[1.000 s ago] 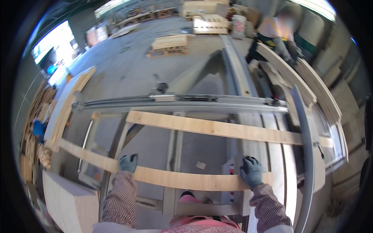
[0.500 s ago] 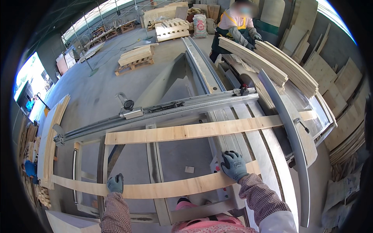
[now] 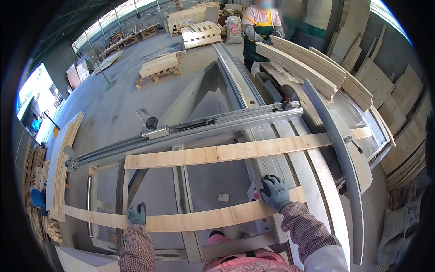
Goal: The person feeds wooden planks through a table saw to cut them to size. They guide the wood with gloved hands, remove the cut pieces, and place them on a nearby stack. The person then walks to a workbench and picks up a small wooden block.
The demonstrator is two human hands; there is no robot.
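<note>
Pinching the near wooden strip [image 3: 195,222], the left hand [image 3: 137,214] curled over it; the right hand [image 3: 275,194] covered its other end, grip unclear. The far strip [image 3: 195,156] already reached past the grey fence [image 3: 350,181]; the near one, stopping short, seemingly remained unplaced.

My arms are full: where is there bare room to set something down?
Bare floor lies between the left stack, pallet and rail. The slotted table shows bare metal between far board and near board, beyond the right hand. It is crowded at upper right, where board piles lie near the co-worker.
</note>
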